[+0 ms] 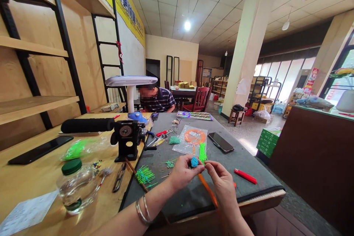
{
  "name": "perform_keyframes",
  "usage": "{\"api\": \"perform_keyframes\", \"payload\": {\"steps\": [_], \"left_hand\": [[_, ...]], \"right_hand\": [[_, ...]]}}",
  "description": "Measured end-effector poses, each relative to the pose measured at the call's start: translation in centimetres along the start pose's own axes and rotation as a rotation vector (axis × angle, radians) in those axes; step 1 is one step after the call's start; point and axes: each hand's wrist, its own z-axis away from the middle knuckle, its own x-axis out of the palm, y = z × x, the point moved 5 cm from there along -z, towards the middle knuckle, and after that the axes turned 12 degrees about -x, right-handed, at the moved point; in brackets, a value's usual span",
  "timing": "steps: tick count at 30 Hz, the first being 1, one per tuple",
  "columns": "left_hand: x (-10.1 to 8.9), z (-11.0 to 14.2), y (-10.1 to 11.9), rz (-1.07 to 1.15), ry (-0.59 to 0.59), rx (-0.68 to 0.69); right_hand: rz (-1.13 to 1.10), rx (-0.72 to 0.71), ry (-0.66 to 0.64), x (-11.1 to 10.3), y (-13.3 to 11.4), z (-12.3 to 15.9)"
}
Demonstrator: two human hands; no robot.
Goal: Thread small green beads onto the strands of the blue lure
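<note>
My left hand (184,171), with bangles on the wrist, pinches a small blue beaded ball (194,162) over the grey mat (249,162). My right hand (221,179) is closed in a pinch just right of the ball, fingertips almost touching the left ones; what it holds is too small to name. An orange strip (208,191) runs down under the right hand. A bundle of green strands (202,152) stands behind the fingers, and green-tipped pins (144,174) lie to the left.
A black winding tool (127,138) with a long black handle stands at the mat's left edge. Nearby lie a plastic bag with orange cord (191,139), a phone (220,142), a red lighter (245,176), scissors (119,177) and a green-capped jar (75,188). A person (156,99) sits at the far end.
</note>
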Motion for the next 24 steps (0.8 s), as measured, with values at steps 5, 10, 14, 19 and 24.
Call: {"api": "perform_keyframes", "payload": {"steps": [5,10,14,19,24], "left_hand": [[0.1,0.0,-0.3,-0.011,-0.011,-0.001],[0.2,-0.1,-0.3,0.019,-0.047,-0.044],[-0.1,-0.2,-0.3,0.085,-0.011,-0.081],[-0.1,0.0,-0.3,0.19,0.011,-0.165],[0.5,0.5,0.1,0.25,-0.039,-0.204]], "right_hand": [[-0.005,0.009,0.025,-0.1,-0.4,-0.2],[-0.045,0.061,-0.016,-0.4,-0.5,-0.7],[-0.12,0.097,0.034,-1.2,0.6,-0.4],[-0.242,0.207,0.087,-0.3,2.4,1.1],[-0.278,0.21,0.069,1.6,2.3,1.1]]}}
